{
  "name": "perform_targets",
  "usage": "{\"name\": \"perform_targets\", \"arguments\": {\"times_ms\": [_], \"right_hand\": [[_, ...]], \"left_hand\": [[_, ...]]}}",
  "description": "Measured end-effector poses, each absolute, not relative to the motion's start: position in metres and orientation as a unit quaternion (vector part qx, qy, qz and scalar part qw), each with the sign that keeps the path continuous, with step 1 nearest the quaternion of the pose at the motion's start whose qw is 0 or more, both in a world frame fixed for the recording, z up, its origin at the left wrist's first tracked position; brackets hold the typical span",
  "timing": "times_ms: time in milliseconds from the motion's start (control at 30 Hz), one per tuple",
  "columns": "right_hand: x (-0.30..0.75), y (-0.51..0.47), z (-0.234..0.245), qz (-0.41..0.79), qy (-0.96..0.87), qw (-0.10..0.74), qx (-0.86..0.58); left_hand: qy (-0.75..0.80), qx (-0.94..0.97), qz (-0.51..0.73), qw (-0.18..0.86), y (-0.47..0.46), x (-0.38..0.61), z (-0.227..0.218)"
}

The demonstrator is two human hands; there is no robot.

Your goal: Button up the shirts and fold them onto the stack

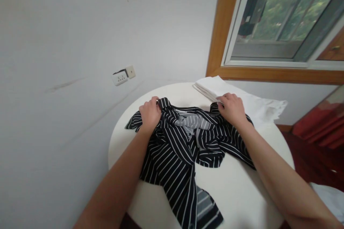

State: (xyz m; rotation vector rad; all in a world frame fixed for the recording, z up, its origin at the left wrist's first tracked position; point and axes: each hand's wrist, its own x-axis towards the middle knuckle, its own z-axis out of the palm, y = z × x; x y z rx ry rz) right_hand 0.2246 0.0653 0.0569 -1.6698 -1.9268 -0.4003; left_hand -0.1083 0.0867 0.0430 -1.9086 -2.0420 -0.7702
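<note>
A black shirt with white stripes (174,150) lies rumpled across the round white table (215,189), its paler inside showing near the middle. One end of it hangs toward the table's near edge. At the shirt's far left, my left hand (151,113) is closed with its fingers round the striped cloth. On the far right part, my right hand (231,109) pinches another bit of the same cloth between thumb and fingers. The band of cloth between my two hands runs fairly straight.
Folded white cloth (242,96) lies at the table's back right, just beyond my right hand. A wall with a socket (120,77) stands close behind and to the left. The wooden window frame (268,73) is at the back right, with a red curtain (319,125) below.
</note>
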Motion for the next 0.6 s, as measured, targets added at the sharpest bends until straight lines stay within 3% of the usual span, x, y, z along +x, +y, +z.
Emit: {"name": "perform_targets", "arguments": {"times_ms": [167,333,467,600], "right_hand": [[0.200,0.065,0.040,0.046,-0.769,0.183,-0.611],[0.183,0.067,0.029,0.080,-0.780,0.183,-0.593],[0.181,0.073,0.035,0.105,-0.785,0.242,-0.560],[0.180,0.097,0.054,0.242,-0.693,0.390,-0.557]], "left_hand": [[-0.714,-0.657,-0.218,0.105,0.094,-0.108,0.031],[-0.692,-0.684,-0.221,0.062,0.096,-0.118,0.027],[-0.619,-0.735,-0.275,-0.028,0.096,-0.125,0.033],[-0.526,-0.756,-0.390,-0.013,0.110,-0.120,0.048]]}}
